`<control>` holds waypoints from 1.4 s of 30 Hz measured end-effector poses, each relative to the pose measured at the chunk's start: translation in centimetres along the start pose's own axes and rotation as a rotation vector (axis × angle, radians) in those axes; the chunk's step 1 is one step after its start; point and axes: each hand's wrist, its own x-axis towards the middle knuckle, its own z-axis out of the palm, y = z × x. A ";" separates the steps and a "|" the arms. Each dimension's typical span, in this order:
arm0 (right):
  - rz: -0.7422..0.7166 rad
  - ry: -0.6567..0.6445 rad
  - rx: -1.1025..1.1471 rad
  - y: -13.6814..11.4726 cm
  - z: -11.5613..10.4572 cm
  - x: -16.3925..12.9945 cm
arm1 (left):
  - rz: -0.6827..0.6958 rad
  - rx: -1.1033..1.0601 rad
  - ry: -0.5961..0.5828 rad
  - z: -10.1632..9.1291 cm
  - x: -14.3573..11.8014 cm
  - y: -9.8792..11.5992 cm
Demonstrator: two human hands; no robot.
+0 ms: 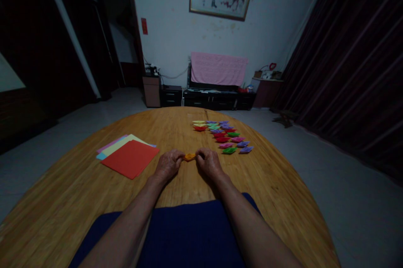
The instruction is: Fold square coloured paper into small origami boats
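Note:
Between my two hands is a small orange folded paper boat (189, 157), low over the middle of the table. My left hand (169, 164) pinches its left tip with thumb and fingers. On the other side my right hand (209, 162) grips the right tip, its fingers curled. To the right of my hands several finished paper boats lie in rows, among them a green paper boat (229, 150) and a purple paper boat (246, 149). Left of my left hand lies a fanned stack of coloured paper with a red sheet (130, 159) on top.
The round wooden table (103, 196) spreads out around my arms. Beyond it, a low black cabinet (209, 101) stands by the wall, with a pink cloth (218, 68) over the screen on it. A dark curtain (346, 66) hangs at the right.

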 end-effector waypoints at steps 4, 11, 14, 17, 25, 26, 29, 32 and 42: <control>-0.003 -0.017 -0.046 -0.1 0.0 0.0 | -0.001 0.023 -0.026 0.0 0.0 0.1; -0.011 -0.019 -0.090 -0.2 -0.2 -0.1 | -0.033 0.009 -0.050 -0.1 0.0 0.0; -0.006 -0.023 -0.097 -0.2 -0.2 0.0 | -0.030 0.016 -0.071 -0.2 0.1 0.0; -0.006 -0.023 -0.098 -0.3 -0.2 0.0 | -0.016 0.039 -0.099 -0.3 0.1 0.1; -0.018 -0.032 -0.080 -0.4 -0.3 -0.2 | -0.018 -0.009 -0.052 -0.5 0.0 0.3; -0.019 -0.032 -0.077 -0.4 -0.3 -0.2 | -0.023 -0.025 -0.041 -0.5 -0.1 0.3; -0.017 -0.014 -0.069 -0.3 -0.2 -0.1 | -0.047 -0.038 -0.027 -0.6 -0.1 0.3; 0.003 0.030 -0.076 -0.2 -0.1 0.0 | -0.073 -0.022 -0.031 -0.8 0.0 0.1; 0.036 0.031 -0.138 0.2 -0.3 -0.1 | -0.126 -0.032 -0.111 -2.1 0.1 -0.1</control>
